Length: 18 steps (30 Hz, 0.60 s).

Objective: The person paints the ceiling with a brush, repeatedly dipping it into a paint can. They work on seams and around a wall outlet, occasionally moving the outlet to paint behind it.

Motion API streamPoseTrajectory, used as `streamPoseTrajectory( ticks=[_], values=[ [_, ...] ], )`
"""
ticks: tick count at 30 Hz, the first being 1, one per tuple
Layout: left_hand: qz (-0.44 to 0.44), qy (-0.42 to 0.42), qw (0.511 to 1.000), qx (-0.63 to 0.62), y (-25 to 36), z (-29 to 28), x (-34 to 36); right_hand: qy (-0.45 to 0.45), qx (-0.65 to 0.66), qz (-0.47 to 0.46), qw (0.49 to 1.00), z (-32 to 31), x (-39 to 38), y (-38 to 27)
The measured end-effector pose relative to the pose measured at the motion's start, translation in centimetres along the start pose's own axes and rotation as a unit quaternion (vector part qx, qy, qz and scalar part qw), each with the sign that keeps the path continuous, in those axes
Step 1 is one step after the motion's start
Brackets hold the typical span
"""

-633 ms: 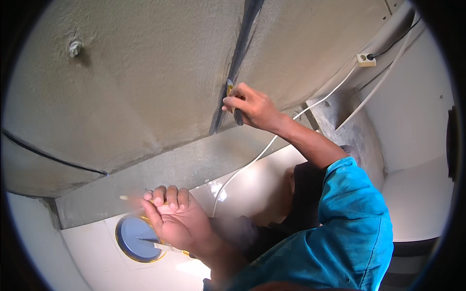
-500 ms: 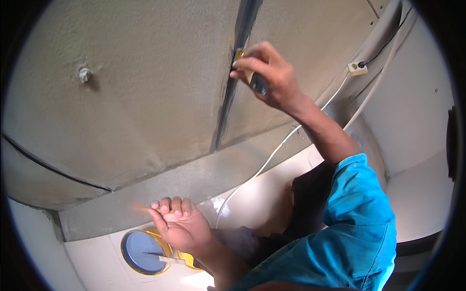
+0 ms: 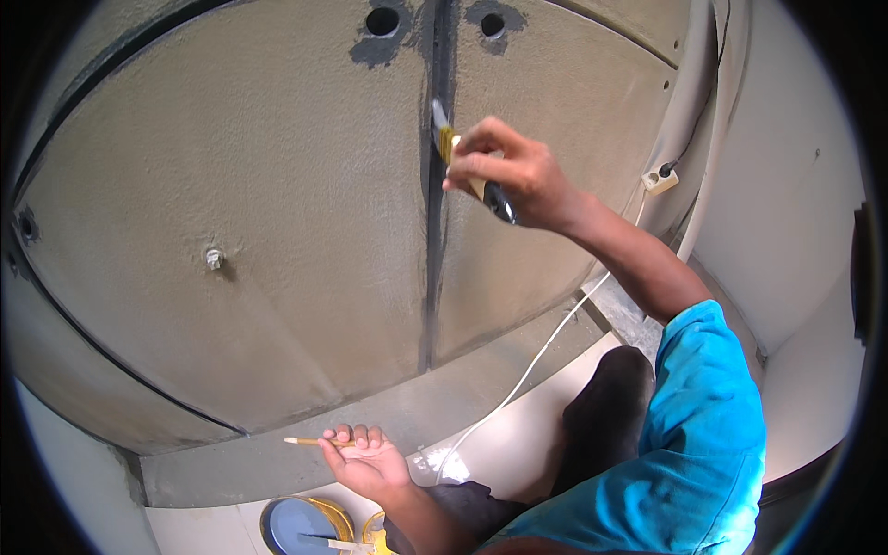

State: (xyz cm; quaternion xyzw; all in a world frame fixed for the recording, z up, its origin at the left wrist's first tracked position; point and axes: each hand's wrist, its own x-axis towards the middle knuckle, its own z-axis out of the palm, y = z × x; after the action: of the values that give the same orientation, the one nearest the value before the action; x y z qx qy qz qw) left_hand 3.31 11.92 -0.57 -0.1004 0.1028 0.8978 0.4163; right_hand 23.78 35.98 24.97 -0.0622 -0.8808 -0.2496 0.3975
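My right hand [image 3: 513,171] is raised against a grey rough wall panel [image 3: 277,213] and grips a paintbrush [image 3: 446,139], whose bristles touch the dark vertical seam [image 3: 433,240] between two panels. The seam is coated dark grey up to two round holes [image 3: 382,20] near the top. My left hand [image 3: 368,460] is low, palm up, and holds a thin pale stick [image 3: 310,441] that points left. Below that hand sits an open paint can [image 3: 301,527] with grey-blue paint.
A white cable [image 3: 527,370] runs from a small wall socket [image 3: 659,178] down across the grey ledge [image 3: 277,453] to the pale floor. A bolt [image 3: 214,259] protrudes from the left panel. A white wall stands at the right. My dark trouser knee [image 3: 606,407] is below.
My right hand has moved up the seam with the brush. The view has tilted upward, showing the holes at the top. My left hand has stayed low by the can.
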Motion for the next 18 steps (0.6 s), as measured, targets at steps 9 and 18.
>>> streamPoseTrajectory(
  ticks=[9,18],
  values=[
    [0.064,-0.003,0.996,0.068,-1.3,0.4,0.0,0.157,0.15,0.003,0.976,-6.2,8.9,7.4],
    [0.179,0.057,0.97,0.157,-6.7,3.3,0.8,0.272,0.236,0.012,0.933,-11.3,3.1,12.1]
  ],
)
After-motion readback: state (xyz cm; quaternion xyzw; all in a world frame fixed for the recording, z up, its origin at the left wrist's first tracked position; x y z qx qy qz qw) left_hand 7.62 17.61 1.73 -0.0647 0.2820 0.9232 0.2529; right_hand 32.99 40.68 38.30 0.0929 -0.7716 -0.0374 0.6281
